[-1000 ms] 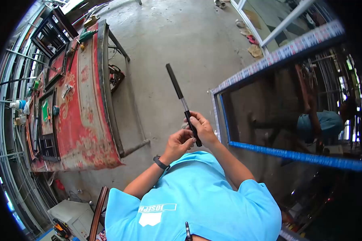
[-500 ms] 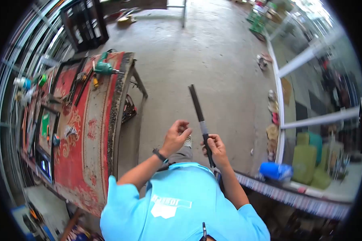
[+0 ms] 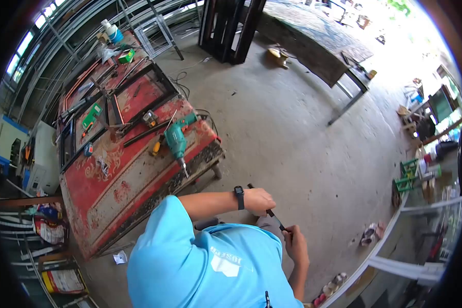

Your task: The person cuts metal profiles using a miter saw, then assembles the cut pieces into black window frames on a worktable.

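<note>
A slim dark bar (image 3: 277, 220) with a pale grey stretch runs slantwise in front of my body. My left hand (image 3: 259, 200), with a black watch on the wrist, is closed around its upper part, and a short dark end sticks out beyond the knuckles. Lower down, my right hand (image 3: 295, 243) pinches the bar near its other end. Part of the bar is hidden by my left hand, and its exact kind cannot be made out.
To the left stands a worn red-topped table (image 3: 119, 191) bearing a green power drill (image 3: 176, 139), dark frames (image 3: 156, 82) and small tools. Another table (image 3: 313, 41) is at the back. Glass panels (image 3: 421, 231) and shoes (image 3: 370, 233) line the right side.
My left hand has moved from beside the bar to a grip on it. The bar has swung lower and tilted. My view has turned, bringing more of the red table and the back table in.
</note>
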A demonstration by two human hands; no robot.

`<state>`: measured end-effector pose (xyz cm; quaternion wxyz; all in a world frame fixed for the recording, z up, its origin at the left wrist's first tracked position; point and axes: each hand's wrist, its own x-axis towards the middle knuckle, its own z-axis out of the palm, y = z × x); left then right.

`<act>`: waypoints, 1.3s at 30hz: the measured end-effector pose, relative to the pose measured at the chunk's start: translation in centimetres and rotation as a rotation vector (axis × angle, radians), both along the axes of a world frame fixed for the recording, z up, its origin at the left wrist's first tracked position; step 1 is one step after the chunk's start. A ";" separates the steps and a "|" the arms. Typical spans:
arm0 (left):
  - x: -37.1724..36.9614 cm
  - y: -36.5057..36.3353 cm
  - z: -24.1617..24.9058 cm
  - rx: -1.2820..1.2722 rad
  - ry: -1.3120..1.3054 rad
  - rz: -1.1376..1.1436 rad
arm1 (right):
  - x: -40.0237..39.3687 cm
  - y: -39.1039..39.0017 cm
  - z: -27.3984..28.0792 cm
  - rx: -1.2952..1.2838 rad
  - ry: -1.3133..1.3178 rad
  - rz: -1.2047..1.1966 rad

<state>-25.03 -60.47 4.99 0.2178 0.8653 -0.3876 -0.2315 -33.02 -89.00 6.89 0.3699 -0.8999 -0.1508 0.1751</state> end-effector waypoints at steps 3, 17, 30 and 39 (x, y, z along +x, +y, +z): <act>6.0 3.8 0.6 -0.039 0.091 0.249 | 13.8 2.6 2.5 0.039 -0.152 0.194; 29.3 28.1 -1.9 -0.562 -0.053 1.322 | 53.2 40.8 26.4 1.216 0.899 1.956; 32.3 52.6 4.4 -0.614 -0.155 2.208 | 71.8 71.4 24.5 1.041 1.029 2.349; 29.2 61.9 3.2 -0.983 -0.603 2.941 | 70.6 98.9 25.7 0.828 1.804 2.778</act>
